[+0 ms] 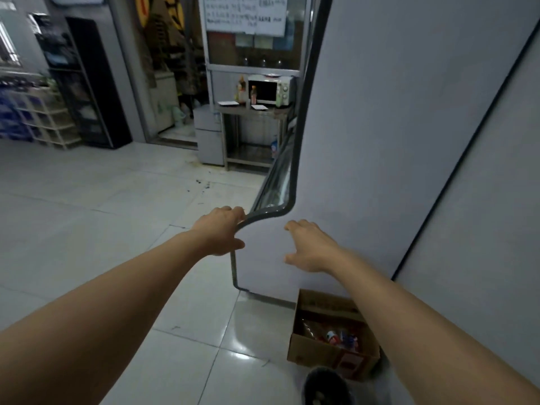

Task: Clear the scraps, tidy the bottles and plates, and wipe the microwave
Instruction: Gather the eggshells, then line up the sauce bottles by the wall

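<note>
Far across the room a white microwave [271, 89] stands on a steel table [248, 110]. Two bottles [241, 89] stand left of it and in front of its dark door, a green one [279, 96] at its right. Two flat plates [228, 103] lie on the table's front edge. My left hand [223, 230] grips the dark rim at the corner of a large grey cabinet [380, 127] close by. Beside it, my right hand [311, 245] is spread flat against the cabinet's side, holding nothing. I see no scraps from here.
A cardboard box [330, 334] with packets and rubbish sits on the tiled floor at the cabinet's foot, my shoe [327, 385] beside it. A small grey fridge [209, 135] stands left of the table. Dark marks [203, 184] stain the floor before it. Shelves [46, 118] line the left wall.
</note>
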